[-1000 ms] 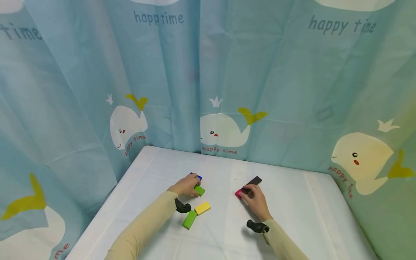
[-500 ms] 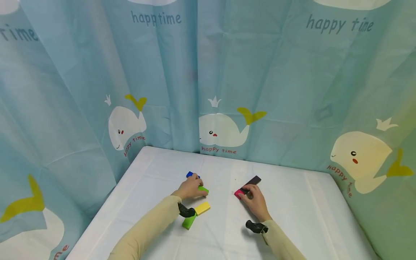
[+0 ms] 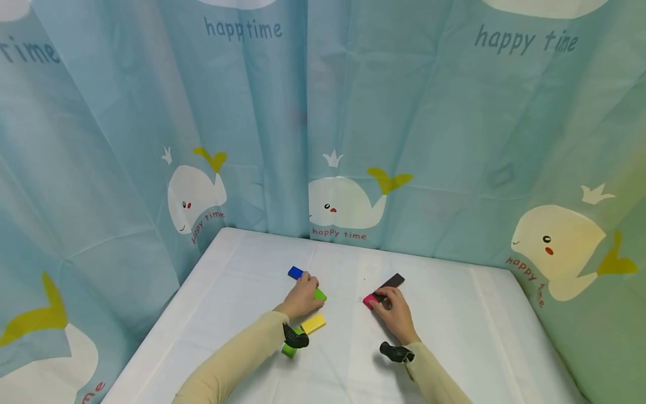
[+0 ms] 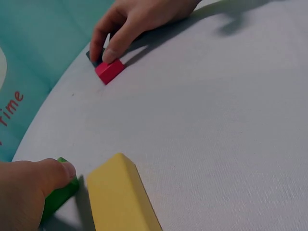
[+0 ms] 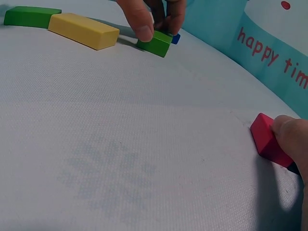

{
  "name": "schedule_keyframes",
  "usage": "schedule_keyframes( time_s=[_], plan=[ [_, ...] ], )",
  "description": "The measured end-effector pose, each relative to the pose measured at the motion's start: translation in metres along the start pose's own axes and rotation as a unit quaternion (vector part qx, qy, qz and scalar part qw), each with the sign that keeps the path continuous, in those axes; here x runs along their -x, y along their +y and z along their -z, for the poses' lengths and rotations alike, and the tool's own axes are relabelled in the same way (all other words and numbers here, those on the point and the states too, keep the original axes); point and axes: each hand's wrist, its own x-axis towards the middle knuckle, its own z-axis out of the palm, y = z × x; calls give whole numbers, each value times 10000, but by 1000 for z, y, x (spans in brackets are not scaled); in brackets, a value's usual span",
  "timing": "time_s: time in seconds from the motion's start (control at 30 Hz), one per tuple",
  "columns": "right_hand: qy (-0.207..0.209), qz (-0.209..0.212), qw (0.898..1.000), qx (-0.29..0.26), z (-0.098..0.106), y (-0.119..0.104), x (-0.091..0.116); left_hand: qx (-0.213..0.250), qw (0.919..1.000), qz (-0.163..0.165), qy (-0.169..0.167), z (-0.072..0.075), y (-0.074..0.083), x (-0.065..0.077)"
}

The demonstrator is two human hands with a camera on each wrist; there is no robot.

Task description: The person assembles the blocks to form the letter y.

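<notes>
My left hand (image 3: pixel 301 295) pinches a green block (image 3: pixel 320 294) low over the white table, thumb on its near side. Just behind those fingers lies a blue block (image 3: pixel 295 272), partly covered by them in the head view. On the right, my right hand (image 3: pixel 397 315) holds a red block (image 3: pixel 370 302) between thumb and fingers. A long black block (image 3: pixel 393 281) lies end-on against the red one, running away to the back right; the fingers hide where they meet. In the right wrist view the thumb presses the red block (image 5: pixel 269 139).
A yellow block (image 3: pixel 314 324) lies in front of the left hand. Touching its near end is a second green block (image 3: pixel 289 352), partly hidden by the left wrist's black camera mount (image 3: pixel 295 336). A blue whale-print curtain (image 3: pixel 272 140) borders the table (image 3: pixel 454 336) behind and at the sides.
My left hand has shifted right with the green block, uncovering more of the blue block. The left wrist now covers part of the second green block. The right hand stays in place.
</notes>
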Motion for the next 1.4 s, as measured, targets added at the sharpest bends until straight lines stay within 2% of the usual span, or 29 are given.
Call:
schedule_keyframes(
  time_s=[0.2,0.47,0.6,0.73,0.9,1.03,1.27,1.4],
  plan=[
    [-21,-130,9999,44,1,1,1,226,9997,51,-43,0,8,-3],
    [-37,-178,9998,41,3,1,1,-15,9999,94,87,-7,17,-7],
    [-18,-172,9998,-3,3,1,2,375,9988,34,308,-15,21,-14],
    [22,-141,9999,-30,2,0,1,980,9941,71,454,-22,27,-28],
    [31,-109,9999,38,0,-1,0,1789,9810,278,695,-25,45,-49],
    [58,-140,9999,2,0,-2,0,2055,9734,356,950,-34,54,-59],
    [-54,-170,9998,-6,0,-2,0,1657,9737,898,1282,-46,65,-56],
    [-8,-126,9999,27,1,-3,0,1319,9764,921,1443,-50,69,-55]
  ],
)
